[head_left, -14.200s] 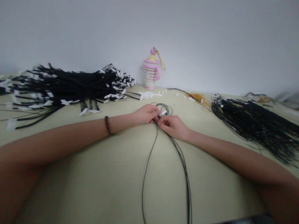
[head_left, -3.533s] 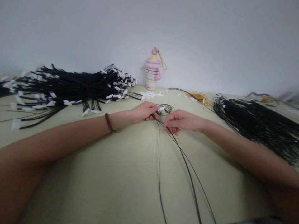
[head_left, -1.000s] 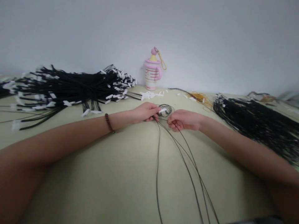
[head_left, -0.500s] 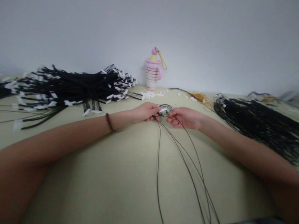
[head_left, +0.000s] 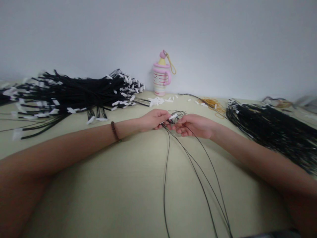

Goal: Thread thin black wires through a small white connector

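My left hand (head_left: 156, 119) is closed on a white connector (head_left: 173, 116), pinching it between thumb and fingers. Thin black wires (head_left: 201, 178) run from this hand down across the table towards me. My right hand (head_left: 192, 125) is closed on one black wire, its fingertips close to the connector and nearly meeting the left fingers. Behind the fingertips, more thin wire loops (head_left: 182, 112) curl. Whether the wire end sits inside the connector is too small and blurred to tell.
A large bundle of black cables with white connectors (head_left: 86, 91) lies at left. A pink striped cup (head_left: 161, 79) stands against the wall, loose white connectors (head_left: 156, 101) before it. Yellow rubber bands (head_left: 212, 103) and a pile of black wires (head_left: 269, 129) lie at right.
My right hand has moved slightly left, bringing its fingertips closer to the connector in my left hand. The hanging wires have shifted a little.
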`<state>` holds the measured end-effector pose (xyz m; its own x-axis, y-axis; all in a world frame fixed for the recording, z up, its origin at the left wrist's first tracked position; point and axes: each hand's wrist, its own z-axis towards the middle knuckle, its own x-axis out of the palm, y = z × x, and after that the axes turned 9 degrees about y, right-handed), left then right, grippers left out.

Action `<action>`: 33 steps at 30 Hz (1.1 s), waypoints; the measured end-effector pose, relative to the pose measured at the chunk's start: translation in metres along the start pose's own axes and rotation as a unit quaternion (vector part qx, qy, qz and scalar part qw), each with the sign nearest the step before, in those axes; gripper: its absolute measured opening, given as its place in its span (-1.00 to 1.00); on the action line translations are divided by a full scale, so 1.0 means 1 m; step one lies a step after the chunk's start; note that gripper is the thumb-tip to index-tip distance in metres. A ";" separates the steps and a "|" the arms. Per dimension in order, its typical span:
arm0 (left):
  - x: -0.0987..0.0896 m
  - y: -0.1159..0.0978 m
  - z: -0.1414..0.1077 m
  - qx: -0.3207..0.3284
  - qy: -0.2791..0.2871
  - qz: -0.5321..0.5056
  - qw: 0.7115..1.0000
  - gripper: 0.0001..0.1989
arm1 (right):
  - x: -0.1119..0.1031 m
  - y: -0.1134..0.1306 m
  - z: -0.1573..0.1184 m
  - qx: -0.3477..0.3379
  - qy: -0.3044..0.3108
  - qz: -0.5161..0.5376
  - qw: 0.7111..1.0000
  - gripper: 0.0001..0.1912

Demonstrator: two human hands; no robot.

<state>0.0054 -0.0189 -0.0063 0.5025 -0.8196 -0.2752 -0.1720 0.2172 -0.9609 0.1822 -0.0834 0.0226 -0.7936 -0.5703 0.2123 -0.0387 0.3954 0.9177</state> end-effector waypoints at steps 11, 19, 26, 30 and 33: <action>0.000 0.003 0.002 0.018 -0.018 -0.004 1.000 -0.78 | 0.006 -0.009 0.004 -0.029 -0.019 -0.040 0.999 -0.93; -0.001 0.005 0.003 0.020 -0.018 -0.022 0.999 -0.77 | 0.004 -0.026 0.013 -0.079 -0.043 -0.181 0.979 -0.92; 0.000 0.002 0.002 0.016 -0.018 -0.025 0.999 -0.79 | 0.011 -0.035 0.016 -0.103 -0.101 -0.296 0.944 -0.73; -0.001 0.003 0.002 0.011 -0.015 -0.025 1.000 -0.79 | 0.014 -0.040 0.018 -0.145 -0.109 -0.374 0.909 -0.65; -0.001 0.004 0.003 0.009 -0.019 -0.017 1.000 -0.78 | 0.014 -0.041 0.021 -0.149 -0.116 -0.377 0.907 -0.69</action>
<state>0.0066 -0.0161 -0.0098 0.5403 -0.8057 -0.2426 -0.1385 0.1993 -0.9701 0.1601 -0.0927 -0.0195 -0.7178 -0.4174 -0.5572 -0.4845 -0.2753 0.8304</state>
